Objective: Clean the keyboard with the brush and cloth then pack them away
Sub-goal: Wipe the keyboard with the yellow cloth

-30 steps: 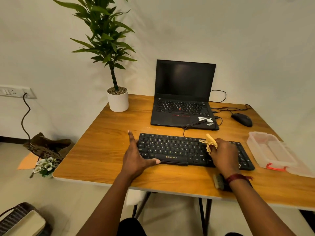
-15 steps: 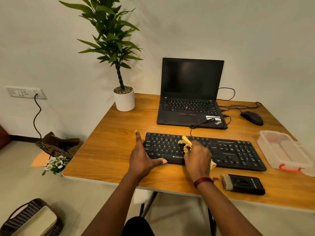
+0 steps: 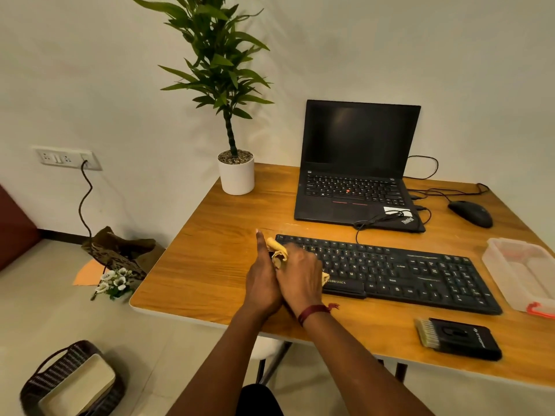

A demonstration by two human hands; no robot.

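A black keyboard [image 3: 399, 271] lies across the wooden table [image 3: 210, 265] in front of the laptop. My right hand [image 3: 300, 274] grips a crumpled yellow cloth [image 3: 277, 252] and presses it on the keyboard's left end. My left hand [image 3: 262, 277] lies flat on the table against the keyboard's left edge, fingers straight, touching the right hand. A black brush [image 3: 458, 337] with pale bristles lies near the table's front edge at the right, apart from both hands.
An open clear plastic box [image 3: 516, 271] with a red clasp stands at the right edge. Behind the keyboard are a laptop [image 3: 357, 175], a mouse [image 3: 470, 213] with cables and a potted plant [image 3: 235, 172]. A basket [image 3: 72, 382] sits on the floor.
My right hand has wiped the cloth leftward along the keyboard, from its right part to its left end. The left hand has stayed at the left edge. The camera has turned left.
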